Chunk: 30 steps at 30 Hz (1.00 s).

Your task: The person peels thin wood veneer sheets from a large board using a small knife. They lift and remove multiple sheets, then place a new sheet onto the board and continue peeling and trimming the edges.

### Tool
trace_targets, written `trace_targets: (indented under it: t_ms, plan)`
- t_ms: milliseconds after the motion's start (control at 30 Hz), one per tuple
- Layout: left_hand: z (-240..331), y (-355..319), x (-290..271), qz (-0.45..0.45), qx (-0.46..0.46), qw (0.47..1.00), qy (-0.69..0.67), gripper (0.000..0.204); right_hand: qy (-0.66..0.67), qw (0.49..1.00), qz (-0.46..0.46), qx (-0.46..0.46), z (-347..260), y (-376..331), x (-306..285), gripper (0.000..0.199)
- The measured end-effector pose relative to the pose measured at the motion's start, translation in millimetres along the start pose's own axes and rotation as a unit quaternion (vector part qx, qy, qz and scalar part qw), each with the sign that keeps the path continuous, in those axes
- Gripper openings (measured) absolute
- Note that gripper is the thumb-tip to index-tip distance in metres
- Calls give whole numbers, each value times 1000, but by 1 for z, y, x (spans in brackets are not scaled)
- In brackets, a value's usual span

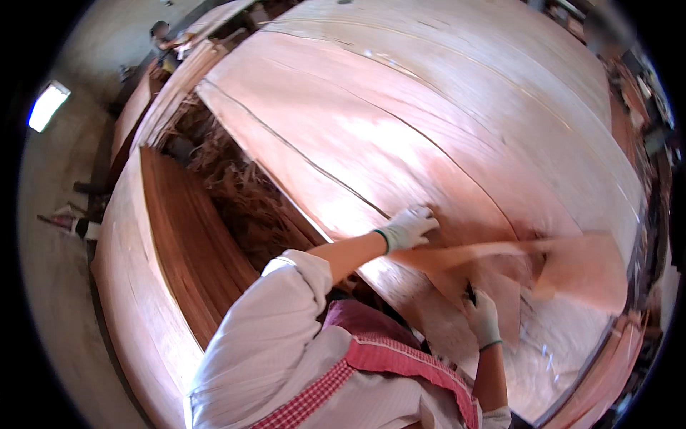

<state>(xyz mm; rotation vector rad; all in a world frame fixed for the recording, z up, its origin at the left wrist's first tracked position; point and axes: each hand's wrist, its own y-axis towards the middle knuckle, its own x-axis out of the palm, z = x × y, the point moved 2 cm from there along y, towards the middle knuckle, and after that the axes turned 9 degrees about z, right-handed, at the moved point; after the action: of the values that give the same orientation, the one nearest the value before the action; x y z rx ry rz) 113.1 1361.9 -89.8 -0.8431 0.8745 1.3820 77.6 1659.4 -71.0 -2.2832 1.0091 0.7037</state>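
Observation:
My left hand (411,227), in a white glove with a green cuff, lies on a wide pinkish wood veneer sheet (371,143), fingers stretched out. My right hand (483,319), gloved too, is closed around a small dark tool (469,292), mostly hidden, so its exact kind cannot be made out. Just beyond that hand, a loose veneer strip (584,273) rises off the sheet and curls, its narrow end reaching back toward my left hand. Long dark splits run through the sheet.
On the left stands a stack of reddish-brown veneer (193,250). Shredded wood scraps (239,189) fill the gap between it and my sheet. A person (166,44) works at the far left; another blurred person (609,32) is at the far right. More veneer (607,379) lies at lower right.

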Motion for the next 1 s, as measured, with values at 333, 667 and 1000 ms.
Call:
trace_targets:
  t_ms: [333,667,1000]
  plan:
    - [-35,-131,-78,137,-90,976,-141,65,12,996,-30,77,-1,0,8,28]
    - [-107,-171,-61,184,-83,977,75,15,49,981,-12,186,-21,5,19,26]
    - [-163,16,-217,40,15,959,279,19,104,964,84,231,-35,1,43,23]
